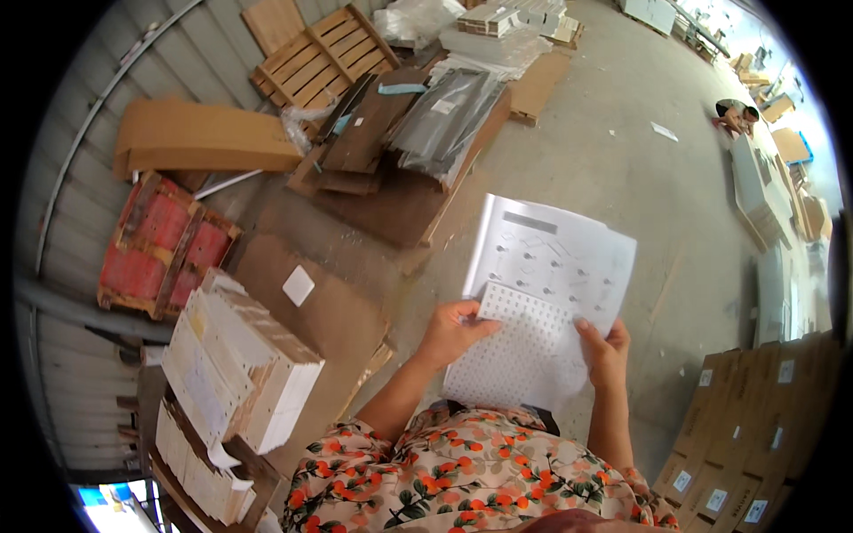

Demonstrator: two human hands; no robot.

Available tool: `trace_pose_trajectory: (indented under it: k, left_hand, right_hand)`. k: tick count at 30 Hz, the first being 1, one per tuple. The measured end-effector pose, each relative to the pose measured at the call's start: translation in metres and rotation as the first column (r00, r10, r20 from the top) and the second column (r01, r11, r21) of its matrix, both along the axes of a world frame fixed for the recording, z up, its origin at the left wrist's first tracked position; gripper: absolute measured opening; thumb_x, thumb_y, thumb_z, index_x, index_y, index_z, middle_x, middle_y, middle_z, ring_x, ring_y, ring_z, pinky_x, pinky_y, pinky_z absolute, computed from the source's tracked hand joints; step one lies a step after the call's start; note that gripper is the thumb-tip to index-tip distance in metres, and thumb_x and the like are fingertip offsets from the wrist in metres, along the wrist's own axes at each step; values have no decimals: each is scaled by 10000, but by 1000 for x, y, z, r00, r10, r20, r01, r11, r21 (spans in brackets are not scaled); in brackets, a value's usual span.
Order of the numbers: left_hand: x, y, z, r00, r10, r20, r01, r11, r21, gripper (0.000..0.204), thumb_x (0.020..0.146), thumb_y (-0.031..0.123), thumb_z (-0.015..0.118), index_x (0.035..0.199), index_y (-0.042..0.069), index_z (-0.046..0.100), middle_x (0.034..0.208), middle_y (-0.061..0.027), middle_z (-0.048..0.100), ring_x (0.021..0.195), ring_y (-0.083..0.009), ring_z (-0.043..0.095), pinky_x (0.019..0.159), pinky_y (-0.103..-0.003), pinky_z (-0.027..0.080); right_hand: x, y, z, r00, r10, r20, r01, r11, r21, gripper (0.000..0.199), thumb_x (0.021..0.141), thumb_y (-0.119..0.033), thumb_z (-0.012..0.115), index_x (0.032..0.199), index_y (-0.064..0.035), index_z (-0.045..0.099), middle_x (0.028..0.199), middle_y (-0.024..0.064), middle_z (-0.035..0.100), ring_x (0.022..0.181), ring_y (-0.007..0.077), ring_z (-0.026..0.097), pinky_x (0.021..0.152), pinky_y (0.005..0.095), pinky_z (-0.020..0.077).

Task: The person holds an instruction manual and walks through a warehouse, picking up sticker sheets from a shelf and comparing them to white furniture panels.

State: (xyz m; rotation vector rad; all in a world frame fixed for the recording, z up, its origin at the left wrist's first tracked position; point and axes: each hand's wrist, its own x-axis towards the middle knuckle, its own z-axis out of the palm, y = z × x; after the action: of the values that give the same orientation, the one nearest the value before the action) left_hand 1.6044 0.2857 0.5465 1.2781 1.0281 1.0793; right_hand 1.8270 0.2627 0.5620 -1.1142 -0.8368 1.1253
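Between both hands I hold an instruction sheet (560, 238), a white paper with small line drawings of parts that look like screws and fittings. Its upper edge curls over. Lying over its lower half is a sheet of small repeated marks (506, 355), possibly stickers. My left hand (458, 333) pinches the left edges of both with the thumb on top. My right hand (606, 353) grips the right edge, thumb over the paper and fingers behind. The undersides of the papers are hidden.
White boards (240, 364) are stacked at left, near a red wooden pallet (160, 244). Dark panels (364, 133) lie on cardboard farther ahead. Brown cartons (746, 426) stand at lower right. A person (736, 115) crouches far right by long white panels (760, 186).
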Motion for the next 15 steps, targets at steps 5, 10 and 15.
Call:
trace_pose_trajectory:
  k: [5, 10, 15]
  left_hand:
    - [24, 28, 1, 988, -155, -11, 156, 987, 37, 138, 658, 54, 635, 779, -2, 599, 713, -6, 578, 623, -47, 490, 564, -188, 400]
    - [33, 79, 4, 992, -125, -30, 127, 989, 74, 138, 660, 77, 638, 760, -9, 596, 674, -12, 577, 603, -50, 494, 543, -185, 401]
    - [51, 154, 32, 987, -4, -159, 16, 997, 73, 122, 671, 48, 628, 769, -18, 600, 713, -39, 592, 630, -61, 523, 563, -181, 426]
  right_hand:
    - [17, -4, 7, 997, -67, -38, 67, 998, -7, 284, 626, 33, 626, 894, 25, 532, 837, 91, 582, 727, 142, 547, 664, 258, 436]
    - [33, 48, -3, 999, 33, -15, -34, 999, -40, 338, 612, 52, 628, 928, 15, 515, 846, 92, 579, 739, 152, 550, 671, 264, 442]
    - [53, 147, 13, 990, 127, -67, -125, 991, 38, 311, 616, 50, 614, 910, 26, 517, 841, 92, 577, 734, 151, 549, 656, 258, 443]
